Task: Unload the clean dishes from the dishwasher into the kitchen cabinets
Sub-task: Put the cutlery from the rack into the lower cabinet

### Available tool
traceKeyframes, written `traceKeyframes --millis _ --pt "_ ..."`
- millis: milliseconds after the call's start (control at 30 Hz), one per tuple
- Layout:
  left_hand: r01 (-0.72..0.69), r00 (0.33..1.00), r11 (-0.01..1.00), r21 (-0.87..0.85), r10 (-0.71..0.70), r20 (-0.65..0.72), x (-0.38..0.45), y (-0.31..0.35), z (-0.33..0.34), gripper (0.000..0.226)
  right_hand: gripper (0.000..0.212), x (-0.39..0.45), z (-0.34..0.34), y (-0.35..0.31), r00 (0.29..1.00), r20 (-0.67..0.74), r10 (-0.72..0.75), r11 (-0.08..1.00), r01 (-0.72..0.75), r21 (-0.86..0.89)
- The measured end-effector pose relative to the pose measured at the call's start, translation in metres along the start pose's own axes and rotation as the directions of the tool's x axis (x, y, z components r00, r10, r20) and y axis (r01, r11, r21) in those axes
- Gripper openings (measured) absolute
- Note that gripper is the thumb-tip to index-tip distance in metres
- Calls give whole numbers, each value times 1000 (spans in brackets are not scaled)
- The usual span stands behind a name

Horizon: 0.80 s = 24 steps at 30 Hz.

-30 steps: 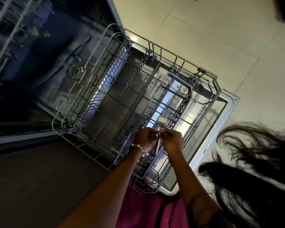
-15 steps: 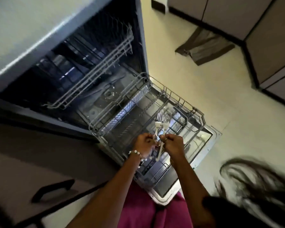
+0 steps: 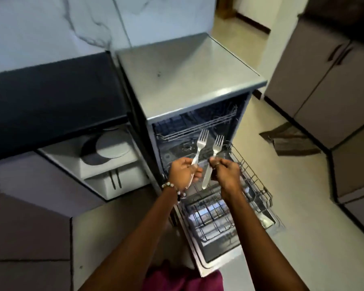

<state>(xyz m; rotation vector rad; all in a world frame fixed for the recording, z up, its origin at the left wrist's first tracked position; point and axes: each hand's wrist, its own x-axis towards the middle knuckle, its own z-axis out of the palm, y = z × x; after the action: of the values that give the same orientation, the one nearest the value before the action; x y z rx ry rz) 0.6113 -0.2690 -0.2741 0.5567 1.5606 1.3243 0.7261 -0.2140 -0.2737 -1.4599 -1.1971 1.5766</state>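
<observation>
My left hand (image 3: 183, 172) grips one silver fork (image 3: 200, 143) by its handle, tines up. My right hand (image 3: 226, 171) pinches a second silver fork (image 3: 215, 148), also tines up, its handle hanging down between my hands. Both forks are held above the pulled-out lower rack (image 3: 252, 185) of the open dishwasher (image 3: 187, 74). The upper rack (image 3: 198, 127) sits inside the machine. To the left, an open drawer (image 3: 93, 171) under the dark counter holds plates (image 3: 111, 147) and some cutlery (image 3: 115, 179).
The dishwasher door (image 3: 240, 255) lies flat over the floor in front of me. Grey cabinets (image 3: 324, 91) line the right wall, with a dark cloth (image 3: 290, 139) on the floor before them. A dark countertop (image 3: 51, 97) runs on the left.
I have straightened up, so the view rose from the rack to the whole dishwasher. Both hands lifted the forks out of the lower rack and moved them slightly apart.
</observation>
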Motion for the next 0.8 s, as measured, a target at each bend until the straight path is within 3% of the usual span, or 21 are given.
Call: traceKeyframes --millis 200,367,567,667,800 --pt "-71 976 997 -36 63 -206 -34 35 -111 15 20 -43 97 -36 972 198 -124 991 132 -25" --pt "-33 943 999 -41 18 -333 -43 23 -223 13 19 -72 190 -22 942 327 -77 996 85 -12" --pt "99 880 995 -28 -101 -464 -30 -42 -329 27 9 -82 275 29 899 438 29 995 17 -100" --pt "189 862 978 -89 -209 -461 -15 -82 -356 31 10 -69 303 63 883 457 109 981 -22 -191" --pt "289 788 943 -167 -333 -517 28 -156 -385 33 19 -25 336 136 865 452 218 954 -91 -287"
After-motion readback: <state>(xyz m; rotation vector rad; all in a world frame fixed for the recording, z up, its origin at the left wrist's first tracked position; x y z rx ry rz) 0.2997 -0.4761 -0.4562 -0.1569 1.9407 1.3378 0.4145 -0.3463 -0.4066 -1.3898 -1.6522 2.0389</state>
